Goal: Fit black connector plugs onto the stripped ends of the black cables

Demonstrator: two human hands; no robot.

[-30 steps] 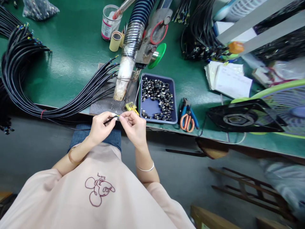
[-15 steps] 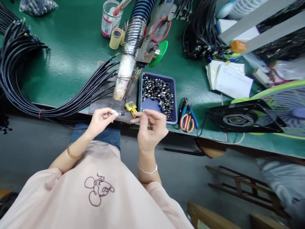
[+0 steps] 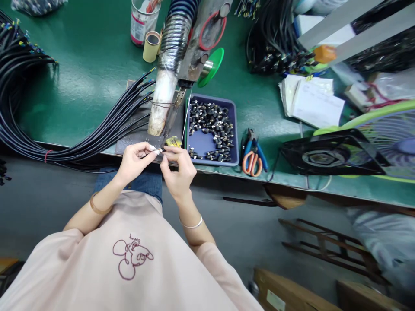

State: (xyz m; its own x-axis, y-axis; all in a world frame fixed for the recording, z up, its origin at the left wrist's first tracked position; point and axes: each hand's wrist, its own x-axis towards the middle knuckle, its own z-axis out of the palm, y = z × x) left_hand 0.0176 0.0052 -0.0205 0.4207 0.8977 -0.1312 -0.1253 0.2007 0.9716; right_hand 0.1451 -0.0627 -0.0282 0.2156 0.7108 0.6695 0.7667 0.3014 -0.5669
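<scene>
My left hand [image 3: 134,160] pinches the end of a thin black cable at the bench's front edge. My right hand [image 3: 177,168] meets it fingertip to fingertip, pinched on something small at the cable's tip that I cannot make out. Both hands hover just in front of a grey work plate [image 3: 136,140] under a hose-wrapped tool [image 3: 168,65]. A small yellow part [image 3: 173,141] lies on the plate just beyond my fingers. The blue tray [image 3: 234,129] of small black connectors sits to the right of my right hand.
A thick bundle of black cables [image 3: 65,142] sweeps from the left onto the plate. Orange-and-blue pliers [image 3: 253,155] lie right of the tray. A fan [image 3: 356,151], papers [image 3: 314,103], a glass jar [image 3: 141,19] and a tape roll [image 3: 151,45] stand on the green bench.
My right hand swung out towards the blue tray half a second ago and has come back to meet my left hand at the cable's tip. The left hand barely moved.
</scene>
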